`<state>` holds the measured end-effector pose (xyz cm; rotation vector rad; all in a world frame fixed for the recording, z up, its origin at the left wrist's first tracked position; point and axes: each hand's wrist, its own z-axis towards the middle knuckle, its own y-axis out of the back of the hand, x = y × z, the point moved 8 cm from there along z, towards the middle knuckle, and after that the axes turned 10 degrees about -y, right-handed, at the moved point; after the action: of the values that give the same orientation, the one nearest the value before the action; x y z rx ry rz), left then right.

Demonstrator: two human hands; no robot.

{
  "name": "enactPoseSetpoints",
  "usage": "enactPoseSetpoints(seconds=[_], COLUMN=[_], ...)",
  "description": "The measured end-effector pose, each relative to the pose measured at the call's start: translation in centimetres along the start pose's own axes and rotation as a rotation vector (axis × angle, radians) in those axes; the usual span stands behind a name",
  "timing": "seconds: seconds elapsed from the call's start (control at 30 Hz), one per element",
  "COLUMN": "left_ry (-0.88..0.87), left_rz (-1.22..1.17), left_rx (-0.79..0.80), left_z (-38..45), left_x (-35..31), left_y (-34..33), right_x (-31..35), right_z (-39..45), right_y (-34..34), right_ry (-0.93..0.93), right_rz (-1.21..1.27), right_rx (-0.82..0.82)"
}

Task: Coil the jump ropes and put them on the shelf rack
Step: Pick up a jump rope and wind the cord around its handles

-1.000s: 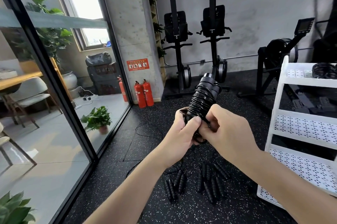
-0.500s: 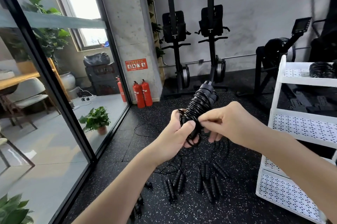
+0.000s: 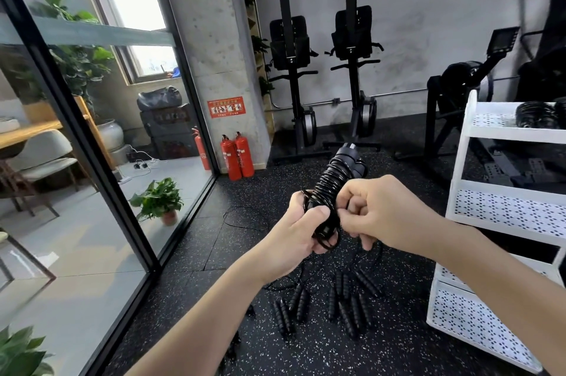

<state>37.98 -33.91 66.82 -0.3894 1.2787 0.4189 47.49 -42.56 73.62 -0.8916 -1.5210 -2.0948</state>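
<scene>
A black jump rope (image 3: 335, 175) is wound tightly around its two handles, which point up and away from me. My left hand (image 3: 301, 230) grips the lower end of this bundle. My right hand (image 3: 378, 212) pinches the cord at the bundle's lower coils, fingers curled. Several more black jump ropes (image 3: 343, 299) lie on the speckled floor below my hands, handles grouped in pairs. The white shelf rack (image 3: 493, 189) stands at the right, with coiled black ropes (image 3: 536, 114) on its top shelf.
A glass wall with a black frame (image 3: 92, 161) runs along the left. Two red fire extinguishers (image 3: 237, 156) stand by a concrete pillar. Black exercise machines (image 3: 324, 75) line the far wall. A potted plant (image 3: 159, 201) sits behind the glass.
My right hand has shifted round the bundle's lower end, working the cord, and both hands have sunk a little. The view has drifted slightly towards the rack.
</scene>
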Motion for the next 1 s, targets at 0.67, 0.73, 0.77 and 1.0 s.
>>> enactPoseSetpoints(seconds=[0.67, 0.73, 0.77, 1.0], left_ry=[-0.062, -0.076, -0.083, -0.070], left_rz=[-0.015, 0.059, 0.071, 0.254], left_rx=[-0.018, 0.026, 0.060, 0.125], left_z=[-0.8, -0.5, -0.4, -0.1], left_x=[-0.3, -0.9, -1.1, -1.2], left_y=[1.1, 0.5, 0.3, 1.1], right_x=[0.5, 0.2, 0.0, 0.4], right_z=[-0.7, -0.6, -0.5, -1.0], right_y=[0.0, -0.3, -0.5, -1.0], right_ry=[0.140, 0.110, 0.079, 0.079], right_rz=[-0.144, -0.132, -0.120, -0.123], right_rx=[-0.241, -0.240, -0.229, -0.213])
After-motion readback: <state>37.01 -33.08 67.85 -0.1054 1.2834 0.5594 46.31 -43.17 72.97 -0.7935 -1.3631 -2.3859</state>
